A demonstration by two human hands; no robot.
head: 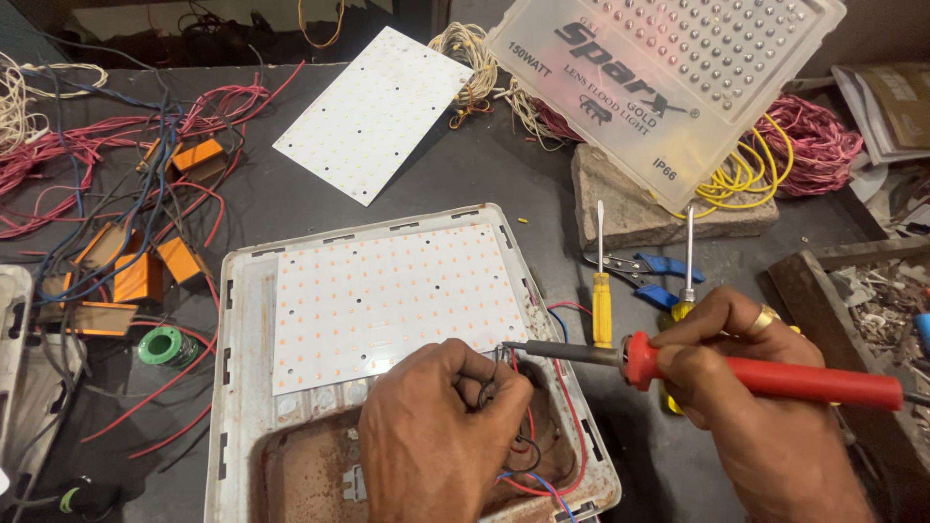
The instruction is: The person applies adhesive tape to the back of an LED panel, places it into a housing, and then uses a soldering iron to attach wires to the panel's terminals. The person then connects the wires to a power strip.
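A grey metal lamp housing [242, 387] lies on the dark workbench with a white LED panel [392, 300] set in its upper part. My left hand [436, 426] rests inside the housing's lower part and pinches thin black and red wires [518, 426] near the panel's right lower corner. My right hand [765, 426] grips a red-handled soldering iron [775, 378]. Its metal tip points left and meets the wires at my left fingertips.
A second white LED panel [373, 111] lies at the back. A clear lens cover [668, 82] leans on a stone block [639, 208]. Two yellow screwdrivers [602, 305] and blue pliers [654, 276] lie right of the housing. Orange boxes [136, 276], tangled wires and a solder spool [160, 346] are left.
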